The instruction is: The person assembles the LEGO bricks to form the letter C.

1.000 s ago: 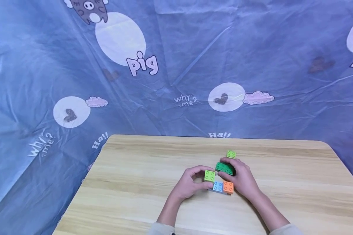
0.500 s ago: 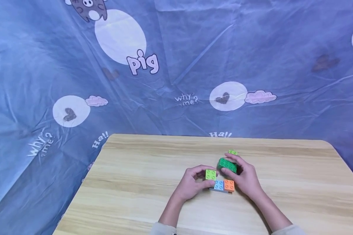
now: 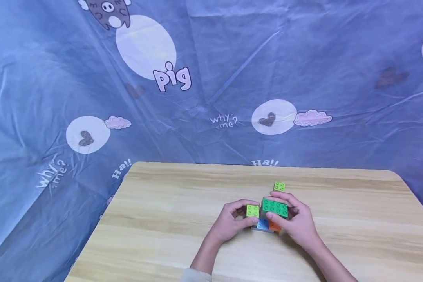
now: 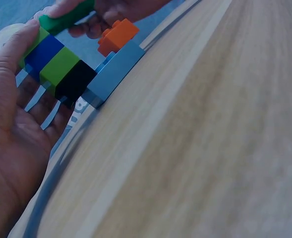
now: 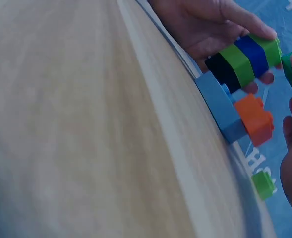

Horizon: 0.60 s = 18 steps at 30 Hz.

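My left hand pinches the top of a tower of toy building bricks, thumb on the near side. From the bottom, the tower has a black brick, a lime one, a dark blue brick and a lime brick on top. It stands at one end of a long light blue brick on the table. An orange brick sits on the other end. Between thumb and fingers, my right hand holds a long green brick, level beside the tower top and above the orange brick.
A loose lime brick lies on the wooden table behind my right hand. A blue printed cloth hangs behind the table's far edge.
My right hand has raised the green brick, levelled it and brought it over the orange brick, partly covering it. The left hand keeps its place on the tower.
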{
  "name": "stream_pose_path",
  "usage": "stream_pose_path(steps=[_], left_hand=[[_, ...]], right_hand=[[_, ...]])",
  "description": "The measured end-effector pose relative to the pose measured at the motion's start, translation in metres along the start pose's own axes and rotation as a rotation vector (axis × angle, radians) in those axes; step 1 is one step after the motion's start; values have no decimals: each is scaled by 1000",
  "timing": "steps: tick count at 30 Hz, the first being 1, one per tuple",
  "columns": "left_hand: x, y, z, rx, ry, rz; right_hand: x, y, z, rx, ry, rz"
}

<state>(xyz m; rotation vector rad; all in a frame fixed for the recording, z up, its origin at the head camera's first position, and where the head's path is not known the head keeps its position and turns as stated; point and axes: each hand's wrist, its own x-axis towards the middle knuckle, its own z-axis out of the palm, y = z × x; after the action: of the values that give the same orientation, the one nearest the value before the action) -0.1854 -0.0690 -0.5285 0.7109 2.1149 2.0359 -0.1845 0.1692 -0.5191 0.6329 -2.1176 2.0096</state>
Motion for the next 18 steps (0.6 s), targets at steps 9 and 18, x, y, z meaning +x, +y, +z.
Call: stream_pose_path(steps=[9,18], left_hand=[[-2,-1,0,10,5,8],[-2,-1,0,-4,-3,17]], right_hand=[[1,-15,5,27,-58,-82],[1,-23,11,-81,-78,-49]])
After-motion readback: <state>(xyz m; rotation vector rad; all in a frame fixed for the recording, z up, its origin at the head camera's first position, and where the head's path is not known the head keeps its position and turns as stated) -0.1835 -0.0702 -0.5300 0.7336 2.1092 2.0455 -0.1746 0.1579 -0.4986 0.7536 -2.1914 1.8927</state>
